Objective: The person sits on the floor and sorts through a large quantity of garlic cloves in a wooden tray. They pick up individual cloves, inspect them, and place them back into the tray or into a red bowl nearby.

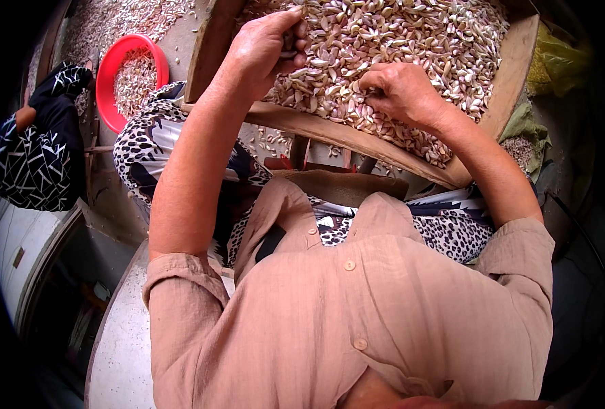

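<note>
Tan cloth of the person's shirt (329,300) lies nearest the camera, buttoned down the front, its sleeves ending near the elbows. Beyond it, garlic cloves (398,41), whitish with purple-pink tints, are heaped loose in a wooden tray (336,138) at the top of the view. The two hands are apart from each other, both over the near part of the heap. The left hand (268,51) is at the tray's left side, thumb stretched forward and fingers curled in around a few of the cloves. The right hand (406,93) is lower and nearer the tray's near edge, back upward, its fingers bent down to the heap; whether they are closed on a clove I cannot tell.

Below the near edge, a brown flat-topped piece (343,187) sits between the knees, and the person's black-and-white spotted trousers (452,235) show on both sides. To the left of the tray, a round red basin (104,85) holds more cloves, and others are scattered over the floor (181,49) behind it. Farther left is dark cloth (40,160) with white lines. Right of the tray lie a yellow sack (561,61) and, nearer, a crumpled green cloth (528,125)
</note>
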`<state>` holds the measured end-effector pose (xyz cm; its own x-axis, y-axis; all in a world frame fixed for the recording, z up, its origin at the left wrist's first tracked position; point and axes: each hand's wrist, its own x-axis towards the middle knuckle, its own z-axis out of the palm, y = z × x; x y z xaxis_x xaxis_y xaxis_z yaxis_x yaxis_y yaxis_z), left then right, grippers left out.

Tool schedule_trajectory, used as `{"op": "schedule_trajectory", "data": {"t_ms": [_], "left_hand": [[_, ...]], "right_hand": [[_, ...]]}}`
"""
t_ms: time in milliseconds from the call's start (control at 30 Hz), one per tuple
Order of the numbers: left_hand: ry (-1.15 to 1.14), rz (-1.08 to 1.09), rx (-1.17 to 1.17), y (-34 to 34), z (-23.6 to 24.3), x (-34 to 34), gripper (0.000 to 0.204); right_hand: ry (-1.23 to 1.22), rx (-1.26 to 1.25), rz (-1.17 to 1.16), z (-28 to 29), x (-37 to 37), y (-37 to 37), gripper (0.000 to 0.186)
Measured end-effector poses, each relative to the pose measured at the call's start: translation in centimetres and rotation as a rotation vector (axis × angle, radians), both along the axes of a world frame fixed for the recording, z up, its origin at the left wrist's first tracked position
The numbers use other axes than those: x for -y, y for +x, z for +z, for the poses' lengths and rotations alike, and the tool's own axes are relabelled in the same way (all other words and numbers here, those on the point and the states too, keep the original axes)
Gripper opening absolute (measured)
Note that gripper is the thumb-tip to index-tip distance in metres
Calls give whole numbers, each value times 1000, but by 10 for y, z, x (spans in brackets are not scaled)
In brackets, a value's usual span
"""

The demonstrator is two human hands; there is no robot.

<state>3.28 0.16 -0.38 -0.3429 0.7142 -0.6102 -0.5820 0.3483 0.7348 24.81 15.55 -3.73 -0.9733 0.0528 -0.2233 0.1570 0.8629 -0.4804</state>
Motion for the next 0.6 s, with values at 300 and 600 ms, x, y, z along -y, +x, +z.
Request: {"op": "schedule_trajectory", "data": {"t_ms": [300, 600], "left_hand": [[6, 0, 12, -4, -4, 1, 33], [37, -32, 43, -6, -7, 0, 32]], "right_hand": [[-274, 23, -109, 7, -15, 0, 11], [-965, 301, -478, 17, -41, 2, 20]]}}
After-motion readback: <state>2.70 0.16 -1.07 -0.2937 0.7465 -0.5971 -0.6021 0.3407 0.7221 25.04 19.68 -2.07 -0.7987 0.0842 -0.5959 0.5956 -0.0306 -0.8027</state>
